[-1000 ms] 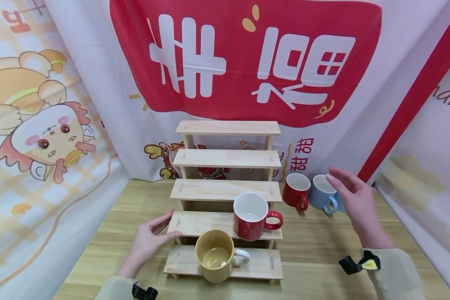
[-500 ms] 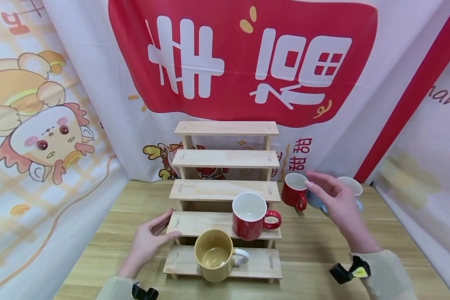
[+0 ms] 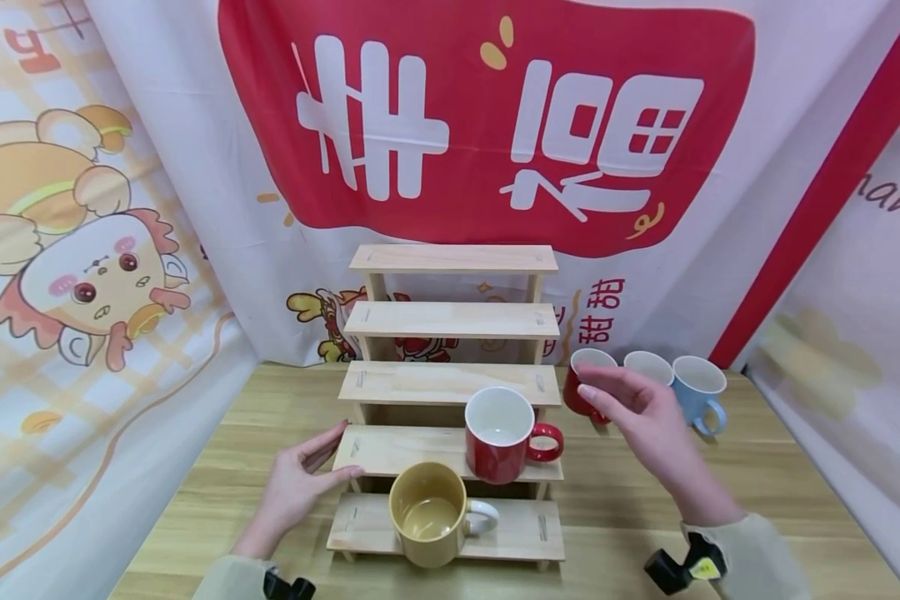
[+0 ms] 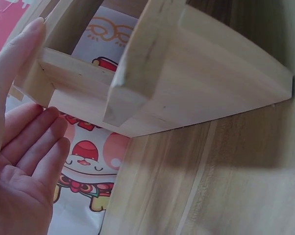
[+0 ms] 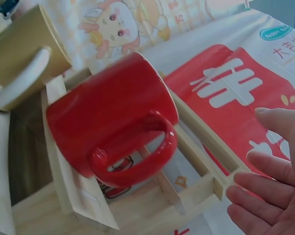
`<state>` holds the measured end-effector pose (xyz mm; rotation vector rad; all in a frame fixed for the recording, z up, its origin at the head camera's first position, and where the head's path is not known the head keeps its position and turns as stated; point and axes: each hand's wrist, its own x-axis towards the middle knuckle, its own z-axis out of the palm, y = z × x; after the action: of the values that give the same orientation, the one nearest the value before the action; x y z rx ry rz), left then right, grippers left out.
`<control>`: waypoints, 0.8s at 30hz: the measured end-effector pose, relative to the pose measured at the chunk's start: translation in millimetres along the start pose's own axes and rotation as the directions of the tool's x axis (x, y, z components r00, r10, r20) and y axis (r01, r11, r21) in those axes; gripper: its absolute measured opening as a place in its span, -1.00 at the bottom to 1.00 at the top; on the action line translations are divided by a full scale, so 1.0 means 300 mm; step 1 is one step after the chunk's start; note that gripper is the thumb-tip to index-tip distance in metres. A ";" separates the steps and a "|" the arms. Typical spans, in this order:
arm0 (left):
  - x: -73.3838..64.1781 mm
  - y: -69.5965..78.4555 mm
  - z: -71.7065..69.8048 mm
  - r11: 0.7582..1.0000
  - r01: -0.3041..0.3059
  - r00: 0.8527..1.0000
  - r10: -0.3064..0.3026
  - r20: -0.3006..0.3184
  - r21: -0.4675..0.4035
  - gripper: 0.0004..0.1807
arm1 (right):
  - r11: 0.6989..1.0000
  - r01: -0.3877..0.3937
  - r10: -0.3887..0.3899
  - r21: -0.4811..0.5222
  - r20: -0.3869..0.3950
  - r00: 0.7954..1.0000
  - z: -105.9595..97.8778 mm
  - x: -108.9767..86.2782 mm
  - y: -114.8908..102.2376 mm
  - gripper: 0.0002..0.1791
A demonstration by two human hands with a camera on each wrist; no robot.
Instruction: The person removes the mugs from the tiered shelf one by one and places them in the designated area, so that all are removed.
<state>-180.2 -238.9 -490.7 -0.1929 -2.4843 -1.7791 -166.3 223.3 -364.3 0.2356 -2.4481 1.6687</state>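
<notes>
A light wooden stepped rack (image 3: 450,382) stands in the middle. My left hand (image 3: 296,483) pinches the left end of its second-lowest step between thumb and fingers, as the left wrist view also shows. A large red mug (image 3: 491,457) with white inside sits at the right of that step. The lowest step bears a yellow mug (image 3: 423,537) with a white handle. My right hand (image 3: 645,412) holds nothing; its slightly bent fingers hover at a smaller red mug (image 3: 572,392), partly hiding it. Whether they touch it, I cannot tell.
Right of the smaller red mug are a blue mug (image 3: 647,367), mostly behind my right hand, and another light blue mug (image 3: 696,400). They stand on the wooden table (image 3: 615,533) near the back. Printed white cloth (image 3: 667,283) hangs behind and at both sides.
My right hand has moved left, from over the light blue mugs to the smaller red mug, uncovering the rightmost blue mug. My left hand stays on the rack.
</notes>
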 end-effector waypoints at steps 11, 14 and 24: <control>-0.006 0.007 0.002 1.000 0.016 1.000 -0.016 0.003 0.012 -0.09 | 0.998 -0.064 0.065 -0.018 0.092 0.994 0.057 -0.030 0.016 -0.54; -0.007 0.008 0.004 1.000 0.017 1.000 -0.017 0.000 -0.003 -0.09 | 0.997 -0.079 0.081 -0.015 0.130 0.988 0.073 -0.031 0.034 -0.56; -0.010 0.009 0.005 1.000 0.019 1.000 -0.019 -0.006 -0.007 -0.08 | 0.988 -0.146 0.154 -0.056 0.156 0.976 0.107 -0.036 0.076 -0.58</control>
<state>-176.8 -236.6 -489.1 -0.1641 -2.4846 -1.7928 -162.6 202.2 -399.0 0.1893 -2.6791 1.7131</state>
